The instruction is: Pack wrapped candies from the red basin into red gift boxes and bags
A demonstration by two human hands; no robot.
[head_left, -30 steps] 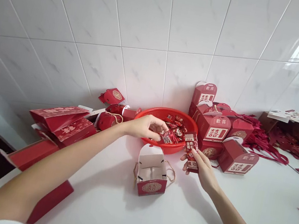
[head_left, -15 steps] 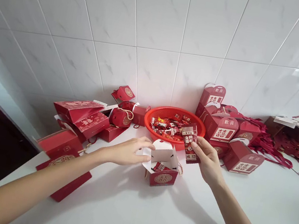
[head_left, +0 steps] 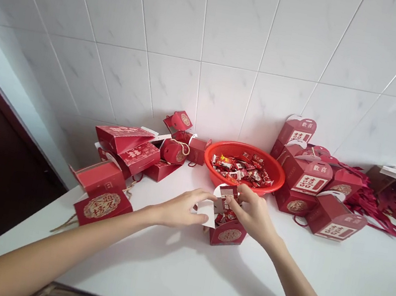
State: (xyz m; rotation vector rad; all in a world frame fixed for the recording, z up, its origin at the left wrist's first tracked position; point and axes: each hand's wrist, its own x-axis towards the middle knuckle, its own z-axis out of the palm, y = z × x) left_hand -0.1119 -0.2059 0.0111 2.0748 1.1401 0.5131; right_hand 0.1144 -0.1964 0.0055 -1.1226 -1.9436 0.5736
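Observation:
A small red gift box (head_left: 227,236) with a gold round emblem stands open on the white table. My left hand (head_left: 182,207) is at the box's left side, its thumb and fingers around the white inner flap (head_left: 206,213). My right hand (head_left: 255,214) is closed on a dark red snack packet (head_left: 228,195) with a striped pale end. It holds the packet partly inside the box opening, where its lower end is hard to make out. Just behind the box sits a red plastic basket (head_left: 280,179) full of small wrapped sweets (head_left: 246,169).
Red boxes (head_left: 124,153) lie piled at the left, one with gold characters (head_left: 102,206) near the table's left edge. Several closed red boxes (head_left: 310,177) are stacked at the right. Dark red ribbons (head_left: 365,198) lie beyond them. A tiled wall (head_left: 226,97) rises behind the table.
My right hand has moved left and brought the packet from beside the basket into the box opening. My left hand stays at the flap. The view has shifted slightly left.

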